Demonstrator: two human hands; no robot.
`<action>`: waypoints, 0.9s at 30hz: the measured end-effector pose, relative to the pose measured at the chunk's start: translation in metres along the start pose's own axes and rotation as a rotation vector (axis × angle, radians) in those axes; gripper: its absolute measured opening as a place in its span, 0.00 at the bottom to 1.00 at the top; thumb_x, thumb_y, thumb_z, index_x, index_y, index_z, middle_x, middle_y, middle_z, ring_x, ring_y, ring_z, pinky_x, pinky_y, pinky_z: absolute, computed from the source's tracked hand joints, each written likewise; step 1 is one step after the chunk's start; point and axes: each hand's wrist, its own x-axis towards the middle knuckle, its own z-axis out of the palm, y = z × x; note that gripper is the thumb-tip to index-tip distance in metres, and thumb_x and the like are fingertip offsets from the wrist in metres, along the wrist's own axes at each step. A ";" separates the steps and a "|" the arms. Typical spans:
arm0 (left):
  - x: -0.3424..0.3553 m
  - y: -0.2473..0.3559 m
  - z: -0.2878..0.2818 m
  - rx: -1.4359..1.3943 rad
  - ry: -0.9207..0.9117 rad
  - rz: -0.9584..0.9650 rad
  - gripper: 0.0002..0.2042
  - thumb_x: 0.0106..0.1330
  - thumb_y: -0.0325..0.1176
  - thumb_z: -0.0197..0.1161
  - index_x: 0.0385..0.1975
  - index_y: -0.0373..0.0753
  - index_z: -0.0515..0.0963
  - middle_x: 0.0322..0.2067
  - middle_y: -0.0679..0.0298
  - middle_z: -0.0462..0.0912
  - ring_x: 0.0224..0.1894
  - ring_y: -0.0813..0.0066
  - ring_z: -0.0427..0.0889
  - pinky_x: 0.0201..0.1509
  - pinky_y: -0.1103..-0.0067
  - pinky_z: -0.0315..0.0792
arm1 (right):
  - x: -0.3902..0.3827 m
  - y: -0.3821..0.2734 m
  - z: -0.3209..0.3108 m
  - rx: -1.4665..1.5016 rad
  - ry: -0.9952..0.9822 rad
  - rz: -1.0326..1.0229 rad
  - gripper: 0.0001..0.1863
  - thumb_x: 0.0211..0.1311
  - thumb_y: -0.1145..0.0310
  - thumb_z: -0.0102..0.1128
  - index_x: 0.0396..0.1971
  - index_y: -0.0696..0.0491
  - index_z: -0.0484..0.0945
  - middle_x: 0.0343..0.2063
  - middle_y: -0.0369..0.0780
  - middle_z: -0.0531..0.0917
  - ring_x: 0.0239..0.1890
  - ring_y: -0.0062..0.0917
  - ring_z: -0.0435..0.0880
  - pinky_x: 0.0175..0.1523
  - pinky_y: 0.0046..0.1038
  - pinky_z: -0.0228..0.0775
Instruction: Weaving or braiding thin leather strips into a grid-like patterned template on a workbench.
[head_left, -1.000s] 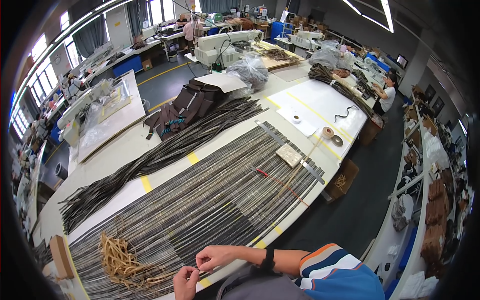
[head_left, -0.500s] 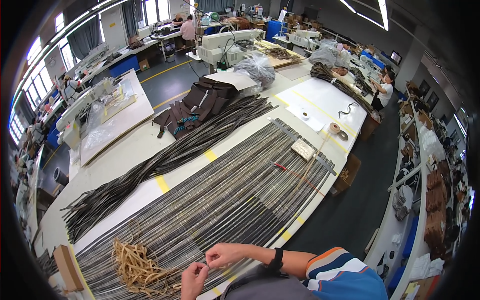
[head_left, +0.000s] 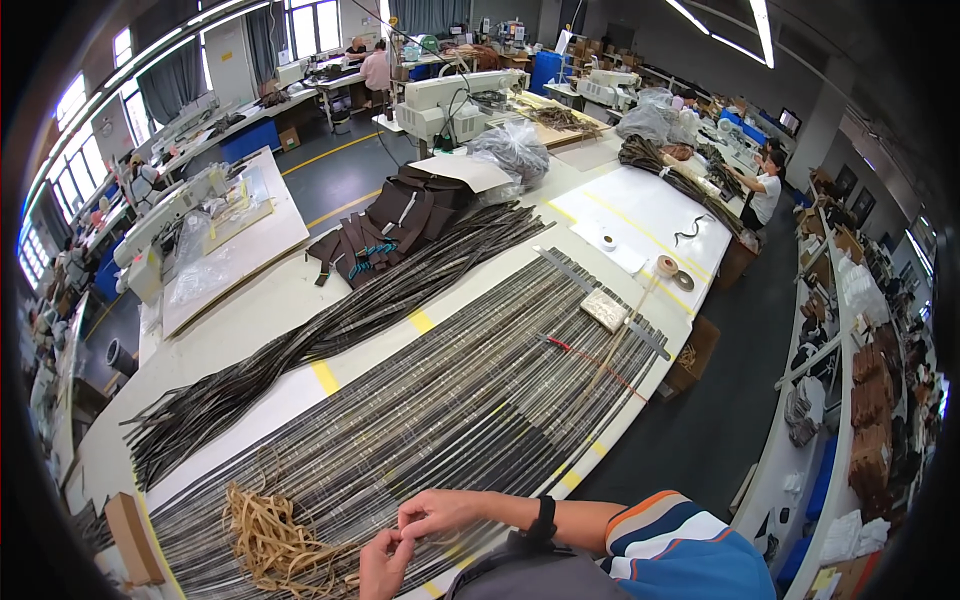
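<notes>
My left hand [head_left: 384, 566] and my right hand [head_left: 440, 512] meet at the near edge of the table, fingertips pinched together. Whatever lies between those fingers is too small to make out. Under and beyond them, many long dark strips [head_left: 430, 400] lie side by side across the table. A tangled heap of tan strips [head_left: 275, 540] rests on them, just left of my left hand. At their far end a metal bar [head_left: 565, 270] lies across, with a small pale block [head_left: 605, 310] beside it. A red-handled tool [head_left: 556, 343] lies on the strips.
Past the laid strips runs a loose bundle of dark strips [head_left: 330, 325], with brown strapped pieces [head_left: 400, 225] behind it. Tape rolls [head_left: 667, 266] sit at the far right. A cardboard box [head_left: 134, 538] stands at the left corner. A person [head_left: 765, 190] works farther off.
Both hands have shifted slightly left, still pinched together at the fingertips. The strips and the tan heap lie as before.
</notes>
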 end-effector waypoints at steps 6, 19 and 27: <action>-0.007 0.019 0.019 0.102 -0.004 0.087 0.08 0.66 0.32 0.57 0.30 0.32 0.76 0.23 0.68 0.76 0.28 0.81 0.72 0.33 0.82 0.67 | -0.018 0.004 -0.014 0.136 -0.110 0.249 0.12 0.61 0.61 0.58 0.30 0.57 0.76 0.21 0.32 0.76 0.23 0.13 0.72 0.29 0.18 0.65; 0.008 0.001 0.051 -0.131 0.074 0.026 0.06 0.61 0.26 0.59 0.32 0.29 0.74 0.22 0.65 0.77 0.24 0.81 0.75 0.28 0.85 0.70 | -0.043 0.010 -0.038 0.105 -0.092 0.221 0.11 0.58 0.61 0.60 0.30 0.54 0.76 0.23 0.30 0.75 0.25 0.11 0.71 0.28 0.18 0.65; 0.012 0.001 0.059 -0.060 0.162 0.039 0.06 0.61 0.26 0.59 0.33 0.28 0.74 0.22 0.65 0.77 0.24 0.82 0.75 0.27 0.84 0.70 | -0.042 0.008 -0.042 0.103 -0.047 0.211 0.10 0.58 0.63 0.59 0.30 0.55 0.76 0.22 0.29 0.75 0.24 0.11 0.70 0.27 0.17 0.64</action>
